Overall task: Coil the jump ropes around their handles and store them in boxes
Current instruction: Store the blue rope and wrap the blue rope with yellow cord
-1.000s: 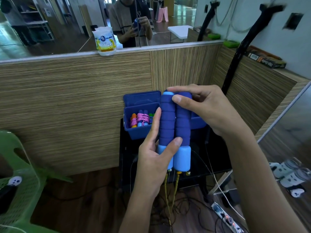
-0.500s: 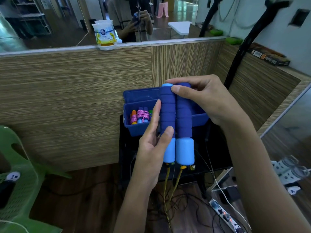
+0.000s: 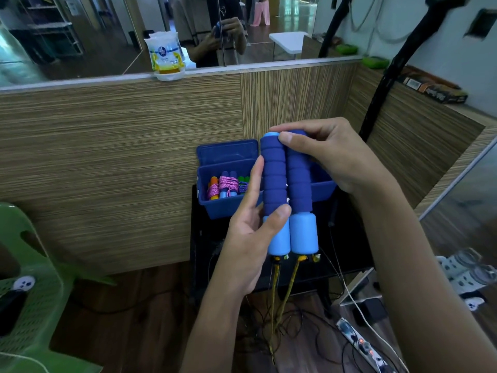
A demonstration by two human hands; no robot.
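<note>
Against a wood-grain partition, a blue plastic box (image 3: pixel 215 203) sits w/ its hinged lid (image 3: pixel 227 152) tipped open behind it, on a dark stand (image 3: pixel 347 254). Inside: small jump ropes already coiled (image 3: pixel 224 185), pink-and-white cord wound around orange, light-blue and green handles, packed at the box's left end; the right end is hidden by the hands.

Held up in front of the box, two jump rope handles (image 3: pixel 287 189) stand upright and side by side, touching. Each has a ribbed, dark-blue foam grip over a smooth light-blue plastic cylinder at the bottom. Yellow rope (image 3: pixel 274 292) hangs from both bottom ends in two strands toward the floor, not wound on the handles.

Left hand (image 3: pixel 250 246) supports the pair from the lower left: thumb laid across the front of the left handle where foam meets plastic, index finger straight up along its side, other fingers behind, out of sight. Right hand (image 3: pixel 330 157) grips the top of the right handle, thumb tip pressed at the seam between the two foam tops, fingers curled over the back.

Nearby: green plastic chair (image 3: pixel 29 292) at left, power strip (image 3: pixel 360 343) and loose cables on the floor, a white bag (image 3: pixel 165 56) on the ledge.
</note>
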